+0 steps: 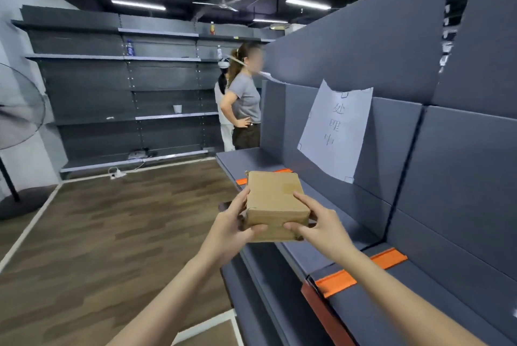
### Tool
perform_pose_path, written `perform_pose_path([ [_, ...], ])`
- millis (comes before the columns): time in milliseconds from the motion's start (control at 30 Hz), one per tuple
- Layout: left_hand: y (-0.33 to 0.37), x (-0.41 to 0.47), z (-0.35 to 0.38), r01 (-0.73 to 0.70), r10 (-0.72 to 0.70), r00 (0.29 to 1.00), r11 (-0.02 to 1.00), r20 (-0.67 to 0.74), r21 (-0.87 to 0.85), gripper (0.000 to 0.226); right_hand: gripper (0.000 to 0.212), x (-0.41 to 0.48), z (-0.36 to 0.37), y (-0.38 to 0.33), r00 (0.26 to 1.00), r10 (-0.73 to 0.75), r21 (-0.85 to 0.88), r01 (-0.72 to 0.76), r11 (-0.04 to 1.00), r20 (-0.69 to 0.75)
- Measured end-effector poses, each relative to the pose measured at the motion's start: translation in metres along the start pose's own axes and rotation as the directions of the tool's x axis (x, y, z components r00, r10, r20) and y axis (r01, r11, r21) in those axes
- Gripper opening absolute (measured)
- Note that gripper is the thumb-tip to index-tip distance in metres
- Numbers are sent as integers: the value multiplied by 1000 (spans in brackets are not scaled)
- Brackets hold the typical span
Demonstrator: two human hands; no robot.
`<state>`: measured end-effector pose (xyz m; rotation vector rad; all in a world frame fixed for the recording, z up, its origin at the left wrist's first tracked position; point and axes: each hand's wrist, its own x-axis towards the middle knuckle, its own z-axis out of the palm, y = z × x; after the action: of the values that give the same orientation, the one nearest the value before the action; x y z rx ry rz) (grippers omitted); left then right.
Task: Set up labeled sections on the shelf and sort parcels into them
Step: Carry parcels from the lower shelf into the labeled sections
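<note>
Parcel (275,204), a small brown cardboard box, is held in both hands out in front of the person, above the front edge of the grey shelf (330,259) on the right. Left hand (230,226) grips its near left corner, thumb along the front face, fingers under and up the left side. Right hand (321,224) grips the near right corner, fingers curled over the top edge and front. Parcel is not touching the shelf board. Paper label (337,128) with handwritten characters is stuck on the shelf back panel, behind and to the right of the parcel. Two orange strips lie across the shelf board: far strip (284,171) partly hidden behind the parcel, near strip (363,271) under the right forearm. Two people (243,99) stand at the far end of the shelf. Dark shelving (126,88) lines the back wall, with a few bottles and a cup on it. Standing fan (16,110) at the left edge. Floor (112,219) is wood-pattern.
</note>
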<state>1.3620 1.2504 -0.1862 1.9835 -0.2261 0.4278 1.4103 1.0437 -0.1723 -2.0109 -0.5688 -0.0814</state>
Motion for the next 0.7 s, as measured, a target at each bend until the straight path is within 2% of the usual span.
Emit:
perform_pose_path([
  [167, -22, 67, 25, -54, 62, 987, 997, 145, -61, 83, 69, 25, -15, 26, 984, 92, -39, -99, 994, -153],
  [300, -45, 122, 45, -97, 123, 945, 990, 303, -100, 82, 69, 40, -21, 40, 939, 160, -87, -195, 977, -306],
  [533, -66, 179, 59, -140, 213, 813, 975, 542, -174, 82, 66, 43, -3, 42, 782, 295, -95, -409, 908, -548],
  [700, -73, 191, 64, -190, 297, 690, 954, 660, -231, 84, 68, 25, 22, 34, 638, 355, -42, -520, 853, -684],
])
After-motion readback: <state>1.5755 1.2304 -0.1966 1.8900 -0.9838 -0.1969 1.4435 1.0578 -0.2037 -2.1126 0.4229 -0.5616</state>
